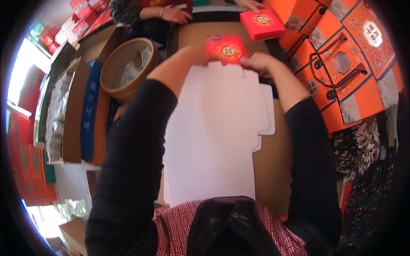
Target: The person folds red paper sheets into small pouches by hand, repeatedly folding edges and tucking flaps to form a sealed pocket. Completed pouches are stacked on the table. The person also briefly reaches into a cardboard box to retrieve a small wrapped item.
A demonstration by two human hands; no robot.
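Note:
At the far end of the work surface, a small red box point(226, 48) with a round orange-and-gold emblem is held between my two hands. My left hand point(197, 54) grips its left side, its fingers blurred and partly hidden. The fingers of my right hand point(257, 62) are closed at the box's lower right corner. Just below it lies a stack of white die-cut card sheets point(209, 128), with notched, stepped edges, reaching back to my body. A second red box point(262, 24) with the same emblem is farther right, beside another person's hand point(250, 5).
A round tan tub point(106, 81) holding clear plastic stands on the left, near a long carton with a blue panel point(90, 113). Orange gift boxes with handles point(341, 64) are stacked at right. Across the table is another person's arm point(171, 15). Brown cardboard point(275, 170) underlies the sheets.

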